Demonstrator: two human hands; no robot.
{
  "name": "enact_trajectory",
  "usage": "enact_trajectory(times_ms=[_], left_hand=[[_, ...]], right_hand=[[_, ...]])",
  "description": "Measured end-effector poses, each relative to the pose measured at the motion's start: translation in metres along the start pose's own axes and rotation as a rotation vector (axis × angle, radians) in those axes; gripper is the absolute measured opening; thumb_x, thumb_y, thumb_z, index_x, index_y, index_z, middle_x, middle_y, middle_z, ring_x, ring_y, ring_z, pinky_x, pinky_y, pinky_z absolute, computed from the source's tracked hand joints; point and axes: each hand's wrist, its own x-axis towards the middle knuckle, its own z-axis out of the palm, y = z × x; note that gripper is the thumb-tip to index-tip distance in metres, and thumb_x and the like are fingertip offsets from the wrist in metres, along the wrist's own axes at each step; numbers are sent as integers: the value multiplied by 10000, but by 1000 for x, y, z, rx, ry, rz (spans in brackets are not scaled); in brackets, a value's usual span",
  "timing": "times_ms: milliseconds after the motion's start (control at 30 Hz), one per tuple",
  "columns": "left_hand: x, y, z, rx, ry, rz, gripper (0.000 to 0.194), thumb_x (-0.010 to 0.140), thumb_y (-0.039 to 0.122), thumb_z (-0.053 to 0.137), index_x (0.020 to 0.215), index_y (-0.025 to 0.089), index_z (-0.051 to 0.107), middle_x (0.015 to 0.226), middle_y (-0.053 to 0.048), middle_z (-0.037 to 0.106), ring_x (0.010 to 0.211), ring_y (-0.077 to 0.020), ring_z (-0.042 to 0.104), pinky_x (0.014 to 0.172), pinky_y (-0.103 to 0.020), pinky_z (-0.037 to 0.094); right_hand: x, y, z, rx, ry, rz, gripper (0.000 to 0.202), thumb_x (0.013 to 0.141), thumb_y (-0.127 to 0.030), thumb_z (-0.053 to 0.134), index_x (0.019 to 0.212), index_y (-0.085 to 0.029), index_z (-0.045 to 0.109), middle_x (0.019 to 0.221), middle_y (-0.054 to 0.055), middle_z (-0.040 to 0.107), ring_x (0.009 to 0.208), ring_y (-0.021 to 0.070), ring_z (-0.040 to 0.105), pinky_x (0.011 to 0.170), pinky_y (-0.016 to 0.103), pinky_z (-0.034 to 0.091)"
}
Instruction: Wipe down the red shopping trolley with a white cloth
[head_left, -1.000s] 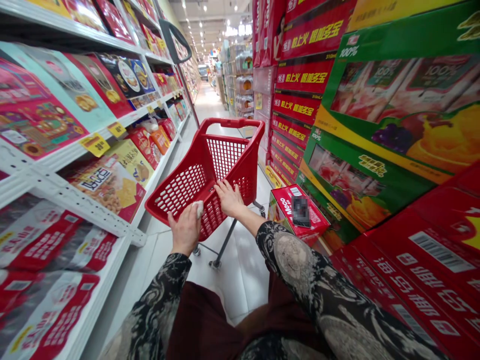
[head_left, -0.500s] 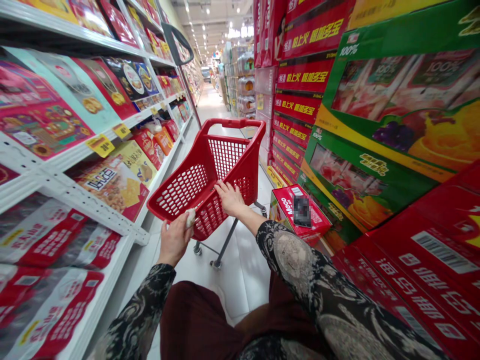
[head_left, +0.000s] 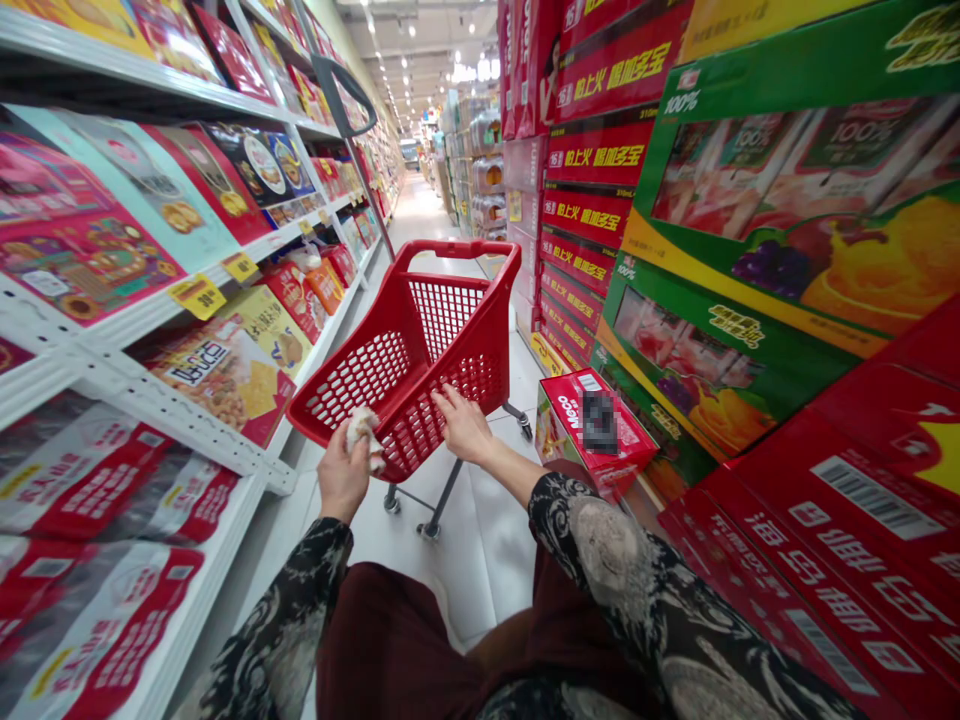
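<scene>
In front of me stands a red plastic shopping cart (head_left: 420,370) with perforated basket walls, tilted across the view on grey metal legs. My left hand (head_left: 346,478) is closed around a crumpled white tissue (head_left: 365,438), close to the basket's near left corner. My right hand (head_left: 463,425) is open, fingers extended against or just off the outer side of the basket, below its rim. I cannot tell whether its fingertips touch the plastic. The inside of the basket that shows holds nothing visible.
White shelves (head_left: 225,450) of boxed snacks line the left. Stacked green juice boxes (head_left: 720,330) and red drink cartons (head_left: 596,210) rise on the right. A red box (head_left: 630,440) with a dark, blurred-out item (head_left: 600,422) on it sits beside my right forearm.
My left hand has drawn back slightly from the basket's corner, and more of the tissue shows. My right hand has slid down from the rim to the basket's outer side.
</scene>
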Motion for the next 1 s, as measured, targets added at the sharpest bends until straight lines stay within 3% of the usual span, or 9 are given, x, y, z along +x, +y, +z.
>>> enact_trajectory(times_ms=[100,200,400,500,567,667,733,833,1000], left_hand=[[1,23,-2,-86,56,16,441,757,337,471,1168,184,520,1044,-64,638,887,-195,595,823,-325,458],[1,49,0,-256,34,47,441,738,336,507,1154,191,521,1085,-53,619,925,-183,581,859,-312,442],[-3,81,15,-900,-198,-314,441,787,471,419,1067,161,561,1028,-74,636,943,-187,585,849,-313,457],[-4,86,13,-1028,-432,-308,553,810,541,311,1082,126,556,1017,-103,641,999,-207,573,894,-347,437],[0,80,6,-884,-468,-202,527,796,517,359,1104,133,548,1075,-103,625,1059,-213,545,940,-361,405],[13,56,-8,-396,-252,-2,469,744,391,500,1163,181,512,1236,-83,540,1172,-226,456,1028,-396,305],[21,32,-13,-82,-129,47,496,732,333,505,1202,177,478,1297,-101,484,1212,-265,406,1048,-462,252],[24,-6,-11,124,-212,13,468,742,291,444,1186,148,489,1234,-127,531,1159,-298,452,1000,-507,309],[13,-38,-5,188,-258,217,537,671,188,412,1201,137,479,1247,-109,517,1238,-300,355,1041,-487,279]], right_hand=[[-9,-22,5,156,36,-94,538,815,-182,424,1344,-169,327,1434,86,278,1280,174,315,1036,327,298],[-11,-43,7,437,104,-168,519,862,-288,409,1353,-153,312,1415,80,319,1308,140,267,1068,283,252],[-3,-63,10,829,192,0,603,804,-358,521,1347,-175,333,1392,85,351,1291,191,316,1061,344,275],[-1,-62,15,836,314,72,635,733,-262,599,1320,-169,375,1341,92,419,1248,193,382,1042,328,312],[-1,-59,19,817,380,87,561,737,-174,558,1282,-188,428,1292,71,477,1214,170,426,1033,308,327],[-1,-54,25,728,431,90,502,748,-116,500,1243,-197,477,1300,58,474,1232,162,408,1042,303,315],[0,-51,29,643,445,99,515,751,-115,495,1258,-201,464,1357,57,410,1268,169,360,1047,306,308],[5,-50,36,510,441,101,533,768,-130,482,1294,-186,422,1419,73,308,1300,178,302,1047,308,308],[15,-68,44,294,360,5,514,785,-177,509,1293,-174,426,1443,95,256,1335,212,196,1076,391,229]])
